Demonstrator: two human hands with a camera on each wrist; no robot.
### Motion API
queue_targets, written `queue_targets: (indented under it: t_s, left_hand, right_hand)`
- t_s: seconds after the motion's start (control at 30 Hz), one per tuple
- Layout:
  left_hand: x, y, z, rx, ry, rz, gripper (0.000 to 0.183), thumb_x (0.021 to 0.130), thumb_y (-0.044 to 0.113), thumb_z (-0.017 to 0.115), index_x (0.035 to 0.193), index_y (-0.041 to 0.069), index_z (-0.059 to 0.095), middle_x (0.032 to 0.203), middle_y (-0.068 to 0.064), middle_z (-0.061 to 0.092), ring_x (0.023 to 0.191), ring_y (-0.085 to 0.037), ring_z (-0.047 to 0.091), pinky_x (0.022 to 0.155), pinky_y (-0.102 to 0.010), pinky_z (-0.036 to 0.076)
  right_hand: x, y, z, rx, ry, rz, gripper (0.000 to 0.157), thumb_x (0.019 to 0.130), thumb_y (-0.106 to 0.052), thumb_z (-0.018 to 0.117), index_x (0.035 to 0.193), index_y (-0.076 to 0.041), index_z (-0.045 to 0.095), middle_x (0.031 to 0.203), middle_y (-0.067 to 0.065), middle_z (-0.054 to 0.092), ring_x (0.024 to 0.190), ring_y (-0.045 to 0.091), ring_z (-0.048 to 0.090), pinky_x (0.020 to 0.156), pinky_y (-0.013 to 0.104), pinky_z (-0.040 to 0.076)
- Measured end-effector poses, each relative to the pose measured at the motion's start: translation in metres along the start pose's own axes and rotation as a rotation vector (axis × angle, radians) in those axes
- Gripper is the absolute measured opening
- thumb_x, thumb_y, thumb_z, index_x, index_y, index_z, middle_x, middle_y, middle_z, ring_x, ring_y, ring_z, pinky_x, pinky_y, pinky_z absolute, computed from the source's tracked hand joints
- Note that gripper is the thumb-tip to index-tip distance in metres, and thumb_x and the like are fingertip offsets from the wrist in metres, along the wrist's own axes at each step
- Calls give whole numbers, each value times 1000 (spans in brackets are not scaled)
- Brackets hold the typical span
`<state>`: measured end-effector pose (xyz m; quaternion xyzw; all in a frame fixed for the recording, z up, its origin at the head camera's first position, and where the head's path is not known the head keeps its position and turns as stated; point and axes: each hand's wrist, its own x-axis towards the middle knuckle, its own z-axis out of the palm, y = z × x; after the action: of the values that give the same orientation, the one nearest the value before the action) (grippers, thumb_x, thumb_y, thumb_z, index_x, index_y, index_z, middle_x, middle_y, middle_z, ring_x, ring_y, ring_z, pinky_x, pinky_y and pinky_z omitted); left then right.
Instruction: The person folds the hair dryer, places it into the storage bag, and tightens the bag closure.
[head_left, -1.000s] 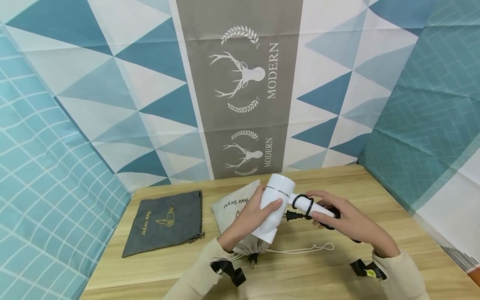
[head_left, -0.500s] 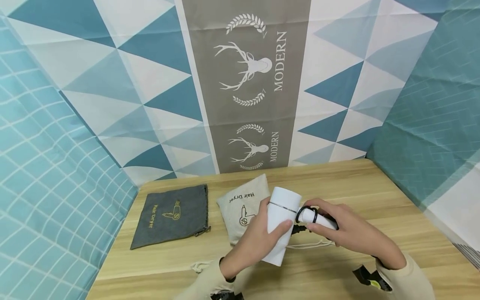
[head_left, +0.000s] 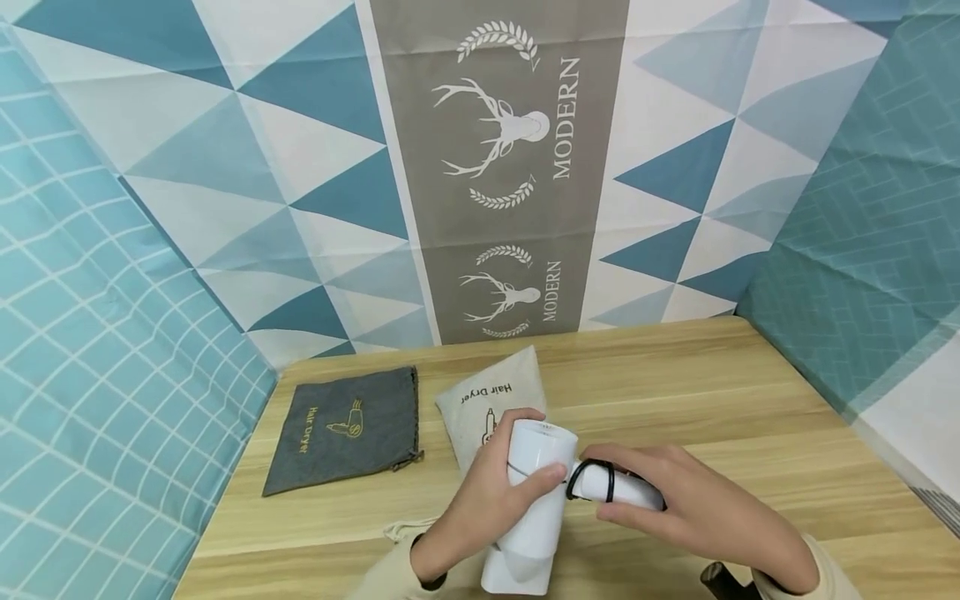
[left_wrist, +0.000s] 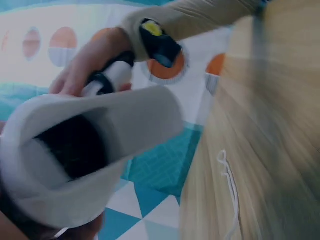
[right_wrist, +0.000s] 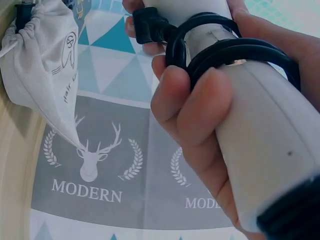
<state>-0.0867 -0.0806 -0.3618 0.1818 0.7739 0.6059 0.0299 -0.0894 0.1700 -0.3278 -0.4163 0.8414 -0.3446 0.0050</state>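
Observation:
A white hair dryer (head_left: 534, 525) is held up above the table, its barrel tilted. Round the barrel my left hand (head_left: 487, 500) is wrapped, thumb across the front. My right hand (head_left: 686, 500) grips the handle (head_left: 618, 487), which points right. A black cord (right_wrist: 250, 52) is wound round the handle, with a black plug (right_wrist: 150, 25) sticking out beside my right fingers in the right wrist view. Close up in the left wrist view, the flat nozzle (left_wrist: 145, 120) faces the camera, its opening dark inside.
Behind my left hand lies a cream drawstring bag (head_left: 487, 396) printed "Hair Dryer", partly hidden. A dark grey pouch (head_left: 337, 433) lies flat at the left of the wooden table (head_left: 660, 375). One drawstring (left_wrist: 232, 195) trails on the wood. Patterned cloths surround the table.
Both hands have brought the hair dryer lower and nearer to the body, and its barrel has tipped so the rear end shows. The head view has shifted slightly. Bag and pouch stay put.

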Motion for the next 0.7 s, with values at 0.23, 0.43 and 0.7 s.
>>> queue_targets:
  t_s: [0.23,0.43,0.7]
  left_hand:
    - [-6,7,4,-120,60,71,57,93,23,71,141,29,40,110,-5,65,87,-17,67,67,-36,58]
    - [-12,18,2,-261,31,185,49,95,10,66,137,17,42,115,-13,58,90,-22,64,67,-40,58]
    - [-20,23,1,-238,91,302,42,92,1,66,125,10,43,124,-12,54,94,-22,62,69,-40,57]
  right_hand:
    - [1,-3,6,-20,69,-31,45,96,-30,69,138,-31,54,109,-17,65,80,-2,58,64,20,49]
    - [1,-9,11,-24,161,-82,50,91,-23,74,137,-28,56,115,-13,66,82,-1,59,64,17,48]
    - [1,-19,14,-28,214,-102,48,89,-18,77,134,-20,60,114,-8,68,82,0,61,67,13,48]
